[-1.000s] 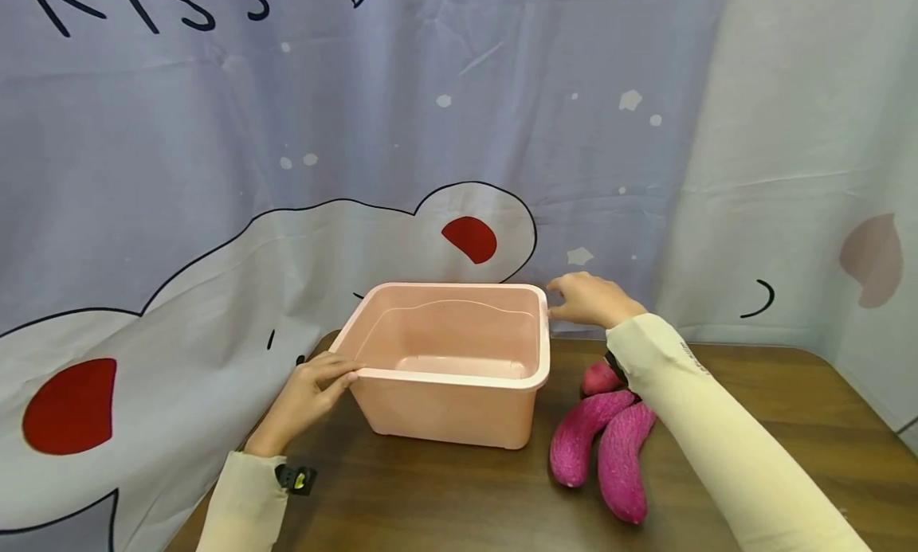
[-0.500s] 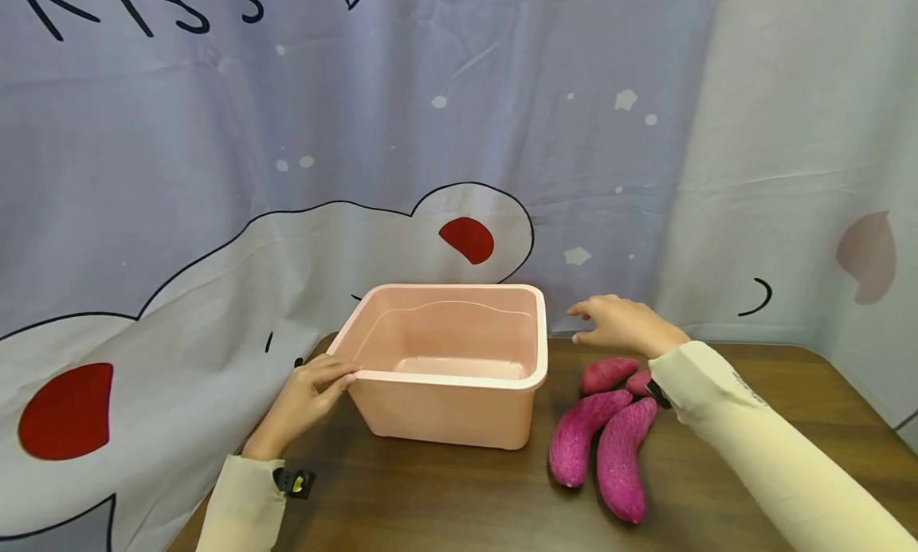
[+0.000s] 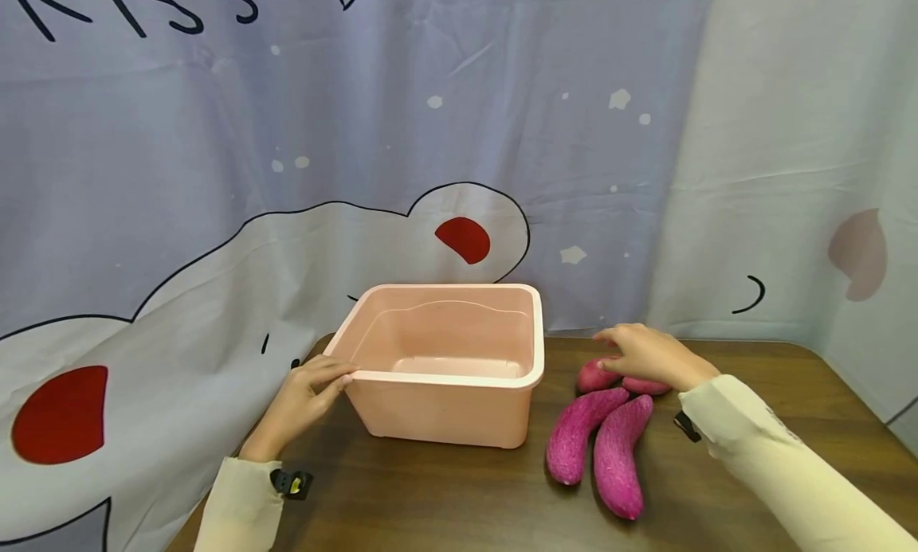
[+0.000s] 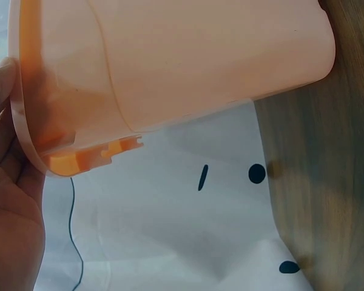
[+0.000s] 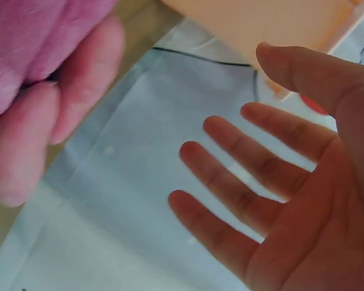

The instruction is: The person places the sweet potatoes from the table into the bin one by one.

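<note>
My left hand (image 3: 300, 401) pinches the near left corner of a pale pink plastic tub (image 3: 445, 410), its thumb against the rim in the left wrist view. Nothing shows inside the tub. My right hand (image 3: 656, 356) hovers, fingers spread, over two smooth reddish sweet potatoes (image 3: 648, 385) at the right; it partly covers them in the head view. In front of these lie two long, curved magenta vegetables (image 3: 618, 460), rough-skinned and eggplant-like. The right wrist view shows the palm (image 5: 315, 236) holding nothing, with the sweet potatoes (image 5: 24, 145) off to its side.
All this stands on a brown wooden table (image 3: 445, 504). Behind and left of it hangs a printed curtain (image 3: 402, 138), close to the tub's back. Dark wrist straps (image 3: 292, 483) show at both sleeves.
My right hand has left the tub's right rim and moved right and down to above the sweet potatoes, uncovering more of them. My left hand stays at the tub's corner.
</note>
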Tool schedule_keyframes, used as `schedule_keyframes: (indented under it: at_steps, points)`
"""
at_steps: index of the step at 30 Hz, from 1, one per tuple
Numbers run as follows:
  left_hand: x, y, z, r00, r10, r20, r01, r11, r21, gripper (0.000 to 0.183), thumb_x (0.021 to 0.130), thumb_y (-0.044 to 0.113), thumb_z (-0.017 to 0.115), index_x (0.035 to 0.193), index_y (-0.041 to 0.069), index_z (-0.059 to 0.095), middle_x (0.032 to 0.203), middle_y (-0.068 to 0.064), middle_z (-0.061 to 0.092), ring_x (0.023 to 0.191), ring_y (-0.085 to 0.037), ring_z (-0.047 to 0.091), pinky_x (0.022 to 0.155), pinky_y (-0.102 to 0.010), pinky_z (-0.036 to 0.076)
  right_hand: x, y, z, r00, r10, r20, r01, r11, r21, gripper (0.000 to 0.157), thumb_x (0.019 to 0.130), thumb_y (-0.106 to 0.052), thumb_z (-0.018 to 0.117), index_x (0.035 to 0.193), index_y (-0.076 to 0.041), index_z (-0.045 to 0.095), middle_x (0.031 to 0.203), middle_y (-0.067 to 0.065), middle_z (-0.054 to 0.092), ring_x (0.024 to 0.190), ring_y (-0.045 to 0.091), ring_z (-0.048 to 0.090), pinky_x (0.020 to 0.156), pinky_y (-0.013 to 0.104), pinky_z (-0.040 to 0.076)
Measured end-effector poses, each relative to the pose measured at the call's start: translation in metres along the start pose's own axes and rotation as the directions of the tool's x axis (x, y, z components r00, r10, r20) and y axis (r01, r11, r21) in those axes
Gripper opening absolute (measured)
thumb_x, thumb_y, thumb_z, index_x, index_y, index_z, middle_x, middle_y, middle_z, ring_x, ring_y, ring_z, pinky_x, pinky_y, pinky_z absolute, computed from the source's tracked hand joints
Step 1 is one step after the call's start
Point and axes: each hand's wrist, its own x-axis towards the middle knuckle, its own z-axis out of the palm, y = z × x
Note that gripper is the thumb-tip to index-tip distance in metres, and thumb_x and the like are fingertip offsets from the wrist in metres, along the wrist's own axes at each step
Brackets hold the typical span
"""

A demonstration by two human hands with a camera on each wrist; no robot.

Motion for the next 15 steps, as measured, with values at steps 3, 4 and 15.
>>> schedule_keyframes:
  at_steps: [3,4,15]
  points:
    - [-0.001,0.000,0.000,1.000,-0.005,0.001,0.005,1.000,-0.002,0.023,0.076,-0.010,0.073,0.097,-0.001,0.075,0.094,-0.008,0.072,0.089,-0.018,0.064,0.082,-0.004,0.042,-0.005,0.014,0.008,1.000,-0.025,-0.008,0.025,1.000,-0.002,0.041,0.085,-0.021,0.071,0.119,0.001,0.064,0.114,0.022,0.065,0.106,0.041,0.060,0.085,0.056,0.049]
    - [-0.001,0.000,0.000,1.000,-0.005,0.000,0.005,1.000,-0.005,0.023,0.077,-0.010,0.073,0.097,-0.001,0.075,0.095,-0.009,0.072,0.089,-0.019,0.064,0.083,-0.003,0.042,-0.006,0.019,0.010,0.999,-0.032,-0.010,0.032,0.999,-0.003,0.041,0.084,-0.020,0.072,0.118,0.001,0.065,0.114,0.022,0.065,0.106,0.042,0.060,0.085,0.056,0.049]
    - [0.001,0.002,0.000,0.999,0.028,-0.023,-0.029,0.999,-0.020,0.023,0.074,-0.011,0.074,0.095,-0.002,0.075,0.094,-0.011,0.072,0.088,-0.022,0.064,0.083,-0.004,0.042,-0.015,0.072,0.029,0.999,-0.042,-0.003,0.042,0.988,0.147,0.052,0.081,-0.029,0.075,0.121,0.001,0.063,0.117,0.022,0.064,0.104,0.036,0.063,0.086,0.048,0.051]
